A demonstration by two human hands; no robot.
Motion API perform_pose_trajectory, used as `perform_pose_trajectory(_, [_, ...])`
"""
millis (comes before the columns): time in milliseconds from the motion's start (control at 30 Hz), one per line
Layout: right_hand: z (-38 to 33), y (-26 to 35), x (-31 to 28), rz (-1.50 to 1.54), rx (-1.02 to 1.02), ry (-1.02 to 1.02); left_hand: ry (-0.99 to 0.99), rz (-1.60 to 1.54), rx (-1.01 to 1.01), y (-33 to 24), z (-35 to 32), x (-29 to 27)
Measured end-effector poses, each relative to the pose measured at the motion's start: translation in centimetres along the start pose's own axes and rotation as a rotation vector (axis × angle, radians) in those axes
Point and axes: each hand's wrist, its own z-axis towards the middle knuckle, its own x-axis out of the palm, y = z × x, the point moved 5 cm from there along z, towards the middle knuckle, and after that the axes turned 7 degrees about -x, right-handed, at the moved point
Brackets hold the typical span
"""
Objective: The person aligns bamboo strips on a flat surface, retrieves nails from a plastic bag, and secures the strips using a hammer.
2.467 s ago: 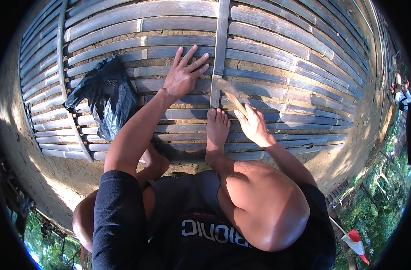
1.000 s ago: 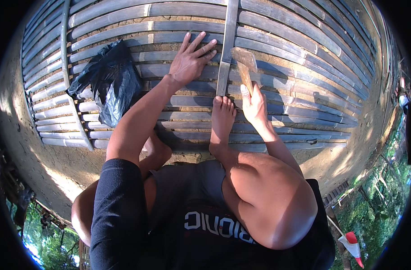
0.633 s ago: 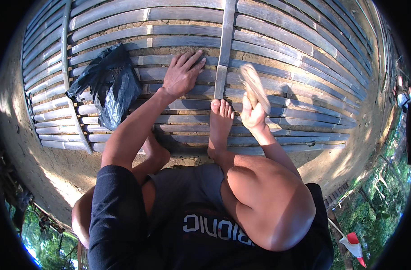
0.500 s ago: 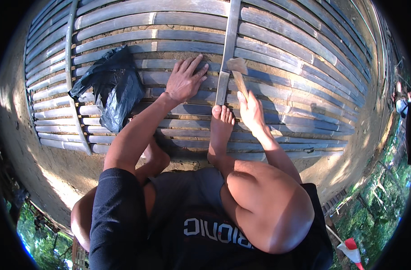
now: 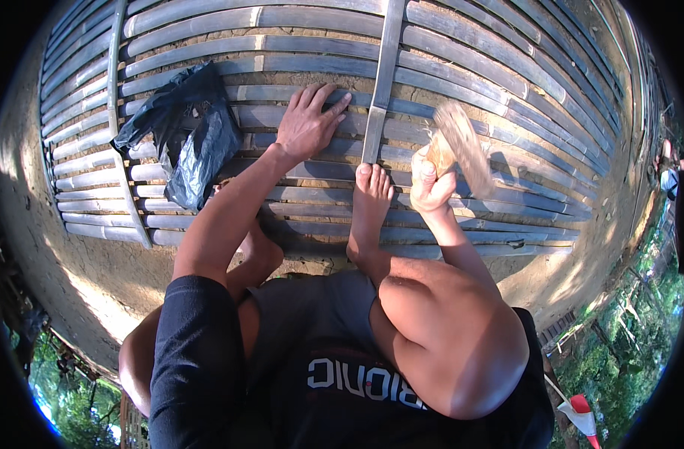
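My right hand (image 5: 432, 183) is wrapped round the wooden handle of a hammer (image 5: 465, 150), raised above the bamboo slats. Its brown head is smeared by motion, so its exact shape is unclear. My left hand (image 5: 309, 123) lies palm down on the slats with its fingers stretched out, holding nothing. Between the two hands runs a lengthwise bamboo strip (image 5: 384, 63) that crosses over the slats. The toes of my bare right foot (image 5: 370, 198) are at the strip's near end.
A torn black plastic bag (image 5: 199, 153) lies on the slats left of my left hand. Another thin cross strip (image 5: 114, 90) holds the slats further left. Bare earth (image 5: 72, 277) surrounds the bamboo slat panel (image 5: 312, 41). A red and white flag (image 5: 580, 415) is at the lower right.
My right hand has lifted the hammer up and to the right, away from the cross strip. My left hand stays in nearly the same place on the slats.
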Motion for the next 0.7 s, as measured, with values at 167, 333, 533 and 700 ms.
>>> perform_pose_trajectory(167, [0.6,0.0,0.8,-0.079,0.093,0.089,0.014,0.027,0.015,0.1,0.1,-0.1])
perform_pose_trajectory(333, [-0.4,1.1,0.0,0.125,0.117,-0.080,0.005,-0.011,0.006,0.2,0.0,-0.2])
perform_pose_trajectory(533, [1.1,-3.0,2.0,-0.137,0.324,0.182,0.047,0.016,0.014,-0.9,-0.3,-0.7])
perform_pose_trajectory(700, [-1.3,-6.1,-0.9,0.020,0.209,0.031,0.082,-0.037,0.104,-0.9,0.5,-4.1])
